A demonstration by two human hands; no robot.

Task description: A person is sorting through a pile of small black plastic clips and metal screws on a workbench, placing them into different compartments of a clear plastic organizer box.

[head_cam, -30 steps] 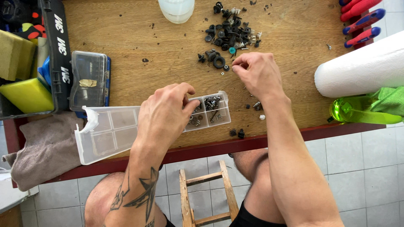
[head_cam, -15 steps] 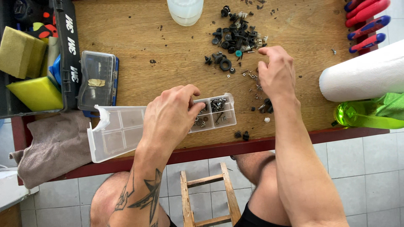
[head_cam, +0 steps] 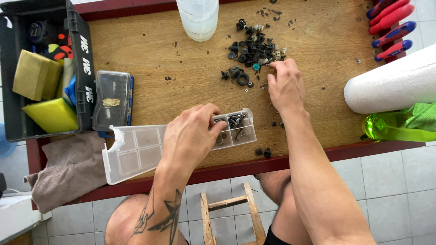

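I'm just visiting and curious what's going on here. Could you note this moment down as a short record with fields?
Setting: wooden table seen from above
Left hand: rests on a clear compartment box, fingers at the compartments holding screws
Right hand: fingers at the edge of a pile of small dark parts
Nearby: paper towel roll, green bottle, red and blue tool handles, grey cloth

Bare arms, star tattoo (left forearm [head_cam: 159, 218]), dark shorts [head_cam: 272, 237]
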